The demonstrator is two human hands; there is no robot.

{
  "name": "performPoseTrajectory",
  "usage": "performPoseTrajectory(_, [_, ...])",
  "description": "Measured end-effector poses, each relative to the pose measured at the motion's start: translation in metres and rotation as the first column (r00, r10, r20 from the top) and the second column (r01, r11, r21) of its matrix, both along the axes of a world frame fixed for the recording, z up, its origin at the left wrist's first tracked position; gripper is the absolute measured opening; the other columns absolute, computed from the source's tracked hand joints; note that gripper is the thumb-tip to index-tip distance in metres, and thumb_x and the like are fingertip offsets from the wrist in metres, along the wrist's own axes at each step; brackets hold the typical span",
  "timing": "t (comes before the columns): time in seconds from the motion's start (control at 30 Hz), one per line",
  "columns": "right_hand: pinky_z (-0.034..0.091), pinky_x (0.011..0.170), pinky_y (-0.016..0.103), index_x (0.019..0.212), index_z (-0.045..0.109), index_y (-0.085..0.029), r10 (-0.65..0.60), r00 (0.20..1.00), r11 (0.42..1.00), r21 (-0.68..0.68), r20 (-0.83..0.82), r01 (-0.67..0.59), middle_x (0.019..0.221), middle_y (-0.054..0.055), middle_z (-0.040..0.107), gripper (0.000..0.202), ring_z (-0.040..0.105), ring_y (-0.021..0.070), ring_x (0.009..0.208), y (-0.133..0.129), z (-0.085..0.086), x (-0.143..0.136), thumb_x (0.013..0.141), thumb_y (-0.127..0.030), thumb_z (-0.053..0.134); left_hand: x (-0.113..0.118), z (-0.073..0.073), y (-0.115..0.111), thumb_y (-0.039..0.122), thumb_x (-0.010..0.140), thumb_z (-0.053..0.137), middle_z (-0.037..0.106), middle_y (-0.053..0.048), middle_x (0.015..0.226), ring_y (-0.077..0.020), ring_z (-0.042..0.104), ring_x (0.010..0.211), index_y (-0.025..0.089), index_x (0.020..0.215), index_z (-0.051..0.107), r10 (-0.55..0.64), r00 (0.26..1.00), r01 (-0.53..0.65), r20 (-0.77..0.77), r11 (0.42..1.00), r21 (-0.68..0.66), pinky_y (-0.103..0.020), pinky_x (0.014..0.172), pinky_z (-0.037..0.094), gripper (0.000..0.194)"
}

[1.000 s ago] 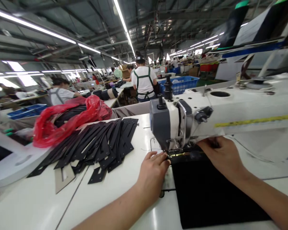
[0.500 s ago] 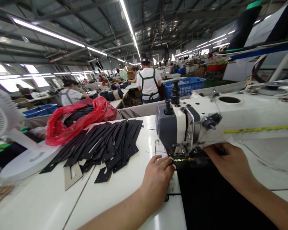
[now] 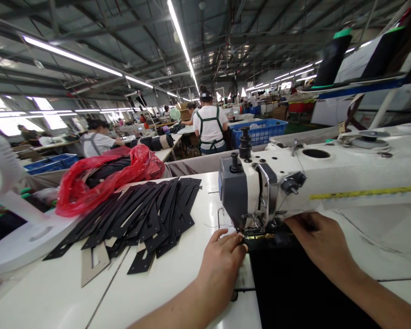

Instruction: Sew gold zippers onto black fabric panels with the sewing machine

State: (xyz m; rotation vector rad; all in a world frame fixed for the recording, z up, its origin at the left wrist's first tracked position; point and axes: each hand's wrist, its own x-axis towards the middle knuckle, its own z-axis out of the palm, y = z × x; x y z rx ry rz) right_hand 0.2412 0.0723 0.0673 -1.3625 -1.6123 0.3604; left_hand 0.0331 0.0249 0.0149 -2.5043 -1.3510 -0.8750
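A white and grey sewing machine (image 3: pixel 238 189) stands in front of me. Black fabric (image 3: pixel 294 288) lies under its presser foot and spreads down toward me. Along the fabric's far edge runs a shiny gold strip (image 3: pixel 259 236) that looks like zipper teeth. Just left of the needle area, my left hand (image 3: pixel 221 262) is closed at the fabric's edge, thumb and fingertips together by the end of the gold strip. To the right of the foot, my right hand (image 3: pixel 324 240) pinches the fabric's far edge; its fingertips are partly hidden beneath the machine arm.
Flat black pieces with slots (image 3: pixel 147 219) lie fanned on the white table (image 3: pixel 55 297), beside a red plastic bag (image 3: pixel 85 183) and a white fan (image 3: pixel 17 205). Beyond stand a blue crate (image 3: pixel 260 132) and co-workers. Thread cones (image 3: pixel 334 59) stand at upper right.
The camera view has turned slightly, so the table and machine sit a little lower and further left. Both hands keep their places at the fabric by the presser foot.
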Motion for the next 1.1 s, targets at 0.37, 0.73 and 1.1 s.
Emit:
performPoseTrajectory(0.37, [0.043, 0.047, 0.028, 0.051, 0.056, -0.021, 0.021, 0.999, 0.999, 0.035, 0.023, -0.022, 0.05, 0.002, 0.062, 0.031, 0.06, 0.0201, 0.049, 0.001, 0.0, -0.001, 0.07, -0.046, 0.054, 0.0, -0.003, 0.003, 0.013, 0.088, 0.051, 0.068, -0.006, 0.1, -0.0184, 0.064, 0.094, 0.017, 0.087, 0.064, -0.036, 0.999, 0.035, 0.027, 0.998, 0.057, -0.041, 0.092, 0.044, 0.013])
performPoseTrajectory(0.73, [0.054, 0.067, 0.031, 0.087, 0.064, -0.018, 0.242, 0.832, 0.837, 0.327, 0.5, -0.44, 0.084, 0.008, 0.069, 0.026, 0.066, 0.0195, 0.078, -0.013, -0.026, -0.006, 0.086, -0.016, 0.037, 0.001, -0.001, -0.002, 0.011, 0.086, 0.05, 0.065, -0.008, 0.104, -0.021, 0.059, 0.101, 0.016, 0.088, 0.061, 0.044, 0.994, -0.034, -0.101, 0.995, 0.097, -0.045, 0.098, 0.039, 0.012])
performPoseTrajectory(1.1, [0.054, 0.084, 0.031, 0.114, 0.059, -0.023, 0.338, 0.694, 0.815, 0.171, 0.635, -0.554, 0.108, 0.005, 0.066, 0.046, 0.063, 0.0181, 0.098, -0.007, -0.061, -0.011, 0.079, -0.003, 0.039, -0.002, -0.003, 0.003, 0.016, 0.086, 0.051, 0.067, -0.007, 0.103, -0.0193, 0.063, 0.094, 0.016, 0.092, 0.063, -0.023, 0.999, 0.024, -0.049, 1.0, 0.011, -0.041, 0.098, 0.04, 0.014])
